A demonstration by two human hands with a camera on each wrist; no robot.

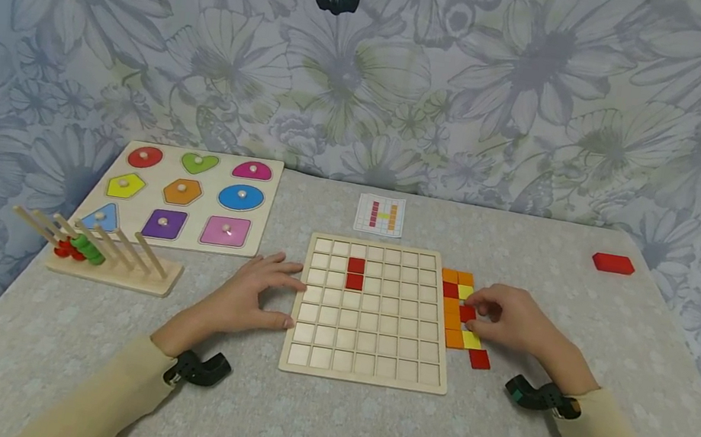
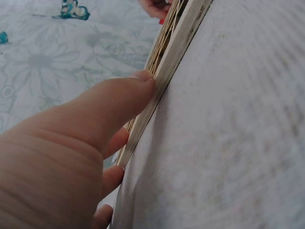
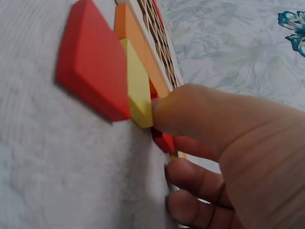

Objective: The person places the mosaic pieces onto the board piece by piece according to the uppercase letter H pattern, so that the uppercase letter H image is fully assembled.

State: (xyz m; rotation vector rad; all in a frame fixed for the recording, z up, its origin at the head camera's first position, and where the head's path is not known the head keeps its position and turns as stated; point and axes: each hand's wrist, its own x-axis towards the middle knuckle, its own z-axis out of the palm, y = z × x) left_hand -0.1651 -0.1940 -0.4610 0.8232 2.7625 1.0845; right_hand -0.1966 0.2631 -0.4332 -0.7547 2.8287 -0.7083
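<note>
A square wooden grid board (image 1: pixel 373 313) lies on the table, with two red tiles (image 1: pixel 355 273) set one above the other in its upper part. My left hand (image 1: pixel 254 295) rests along the board's left edge, its fingers spread and fairly straight. In the left wrist view the thumb (image 2: pixel 126 93) touches the wooden rim (image 2: pixel 164 71). To the board's right, my right hand (image 1: pixel 508 318) pinches a red tile (image 3: pixel 163 140) between thumb and forefinger, partly hidden by them. Orange tiles (image 1: pixel 451 309), a yellow tile (image 3: pixel 138 86) and another red tile (image 3: pixel 97 67) lie beside it.
Behind the board lies a small pattern card (image 1: pixel 380 215). At the left are a shape puzzle board (image 1: pixel 196 224) with knobbed pieces and a peg stand (image 1: pixel 112 273) with red and green beads. A red block (image 1: pixel 613 263) lies far right, near the patterned wall (image 1: pixel 370 98).
</note>
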